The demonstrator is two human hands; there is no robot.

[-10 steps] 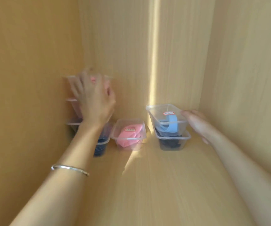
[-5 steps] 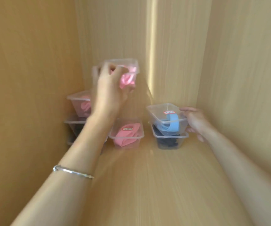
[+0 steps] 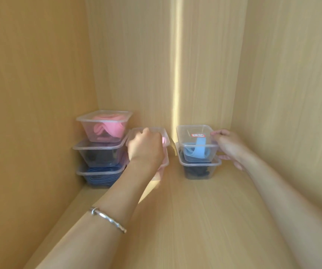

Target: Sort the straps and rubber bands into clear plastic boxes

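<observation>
My left hand grips a clear box of pink straps, set on top of another pink-filled box in the middle of the shelf. My right hand holds the right end of a clear box with a light blue strap, which sits stacked on a box of dark straps. In the left corner stands a stack of three boxes: pink straps on top, dark ones in the middle, blue bands at the bottom.
All of this is inside a wooden cabinet with side walls close on the left and right and a back wall. The shelf floor stretches toward me between my forearms.
My left hand lifted a pink-strap box off the corner stack, carried it right and lowered it onto the middle pink box. My right hand closed on the blue-strap box's end.
</observation>
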